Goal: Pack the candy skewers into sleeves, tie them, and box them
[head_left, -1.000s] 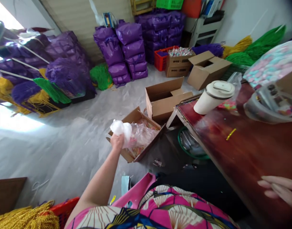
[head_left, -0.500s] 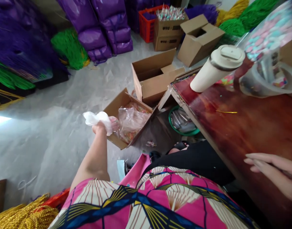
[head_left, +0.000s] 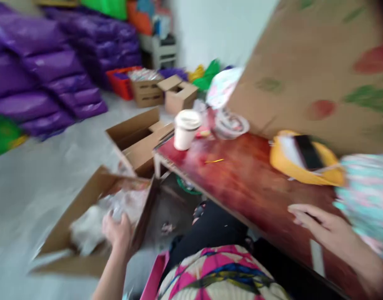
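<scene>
My left hand (head_left: 117, 230) is over an open cardboard box (head_left: 61, 225) on the floor, thumb and fingers apart, slightly blurred. Beside its fingers, inside the box, lies a white plastic bag (head_left: 87, 230). Clear plastic bags (head_left: 129, 204) fill the box's far part; their contents are too blurred to make out. Over the red-brown tabletop (head_left: 241, 179) my right hand (head_left: 323, 227) has its fingers stretched forward with nothing in them. Close to its wrist is a plastic bag of pink and turquoise pieces (head_left: 366, 200).
A white lidded cup (head_left: 185, 131) stands at the table's far corner, near a clear tub (head_left: 232, 127). A yellow pouch (head_left: 304, 160) with a dark phone (head_left: 308, 152) lies on the table. Another open box (head_left: 141, 139) and purple bundles (head_left: 47, 75) are on the floor.
My left hand has come over the box and let go of the white bag, which now lies inside. The view has swung right, bringing the yellow pouch and leaning cardboard into sight.
</scene>
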### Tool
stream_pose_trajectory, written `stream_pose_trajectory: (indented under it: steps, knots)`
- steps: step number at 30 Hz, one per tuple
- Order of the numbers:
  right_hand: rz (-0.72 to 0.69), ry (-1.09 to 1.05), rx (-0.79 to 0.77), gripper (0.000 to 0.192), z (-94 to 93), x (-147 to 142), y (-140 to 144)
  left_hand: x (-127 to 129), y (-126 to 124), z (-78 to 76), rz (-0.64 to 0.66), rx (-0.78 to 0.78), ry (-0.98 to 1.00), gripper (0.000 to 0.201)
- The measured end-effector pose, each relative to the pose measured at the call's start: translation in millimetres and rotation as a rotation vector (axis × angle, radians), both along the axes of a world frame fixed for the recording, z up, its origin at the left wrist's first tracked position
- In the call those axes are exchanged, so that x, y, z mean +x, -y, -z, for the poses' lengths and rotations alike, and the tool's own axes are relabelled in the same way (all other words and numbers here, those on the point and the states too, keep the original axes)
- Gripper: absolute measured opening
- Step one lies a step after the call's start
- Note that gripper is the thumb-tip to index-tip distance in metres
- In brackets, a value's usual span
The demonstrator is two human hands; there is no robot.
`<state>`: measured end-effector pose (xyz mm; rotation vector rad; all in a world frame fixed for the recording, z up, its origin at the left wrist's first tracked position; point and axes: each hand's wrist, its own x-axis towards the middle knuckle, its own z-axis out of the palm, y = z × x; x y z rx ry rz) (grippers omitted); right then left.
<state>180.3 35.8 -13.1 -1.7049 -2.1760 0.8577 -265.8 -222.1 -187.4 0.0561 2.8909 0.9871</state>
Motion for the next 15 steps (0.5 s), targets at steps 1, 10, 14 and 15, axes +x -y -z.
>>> stream_pose_trajectory:
  steps: [1, 10, 14, 15]
  knots:
    - [0.103, -0.034, -0.014, 0.038, -1.8, 18.1, 1.6, 7.9, -25.2, -7.4, 0.085, 0.056, -0.086, 0.041]
    - [0.52, -0.32, 0.009, 0.043, 61.3, 88.6, 44.2, 158.6, -223.2, -105.1, 1.249, 0.652, -0.283, 0.032]
    - [0.539, -0.407, 0.019, 0.039, 86.9, 89.1, 41.4, 225.3, -300.5, -121.4, 1.366, 0.464, 0.103, 0.042]
    - [0.527, -0.41, 0.024, 0.038, 89.1, 89.8, 39.6, 237.8, -316.6, -123.9, 1.393, 0.418, 0.102, 0.042]
